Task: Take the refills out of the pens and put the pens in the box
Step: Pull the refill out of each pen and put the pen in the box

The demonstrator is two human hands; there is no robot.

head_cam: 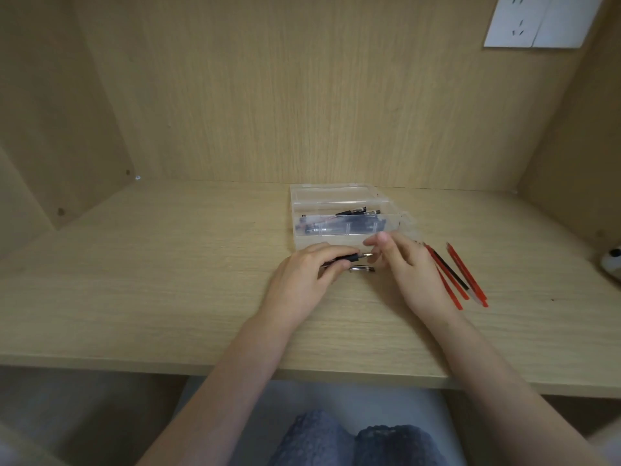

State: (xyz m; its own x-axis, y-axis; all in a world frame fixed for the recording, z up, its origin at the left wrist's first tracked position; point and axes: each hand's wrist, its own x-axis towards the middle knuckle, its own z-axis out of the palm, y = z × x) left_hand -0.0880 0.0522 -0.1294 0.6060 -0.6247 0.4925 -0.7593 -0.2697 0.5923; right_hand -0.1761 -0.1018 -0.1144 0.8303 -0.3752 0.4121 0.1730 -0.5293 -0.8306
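My left hand [307, 274] grips a black pen [353, 257] on the desk, its metal tip pointing right. My right hand [408, 267] is just right of that tip, fingers loosely bent and blurred, touching or nearly touching it. A short clear pen part [362, 269] lies on the desk under the held pen. Behind both hands stands a clear plastic box [349, 196] with its lid open and several dark pens [346, 223] inside. Several red refills and one black refill [462, 277] lie on the desk right of my right hand.
The wooden desk [151, 280] is closed in by a back wall and side panels. A white socket plate [537, 20] sits high on the back wall at right. A small white object [611, 264] shows at the desk's right edge.
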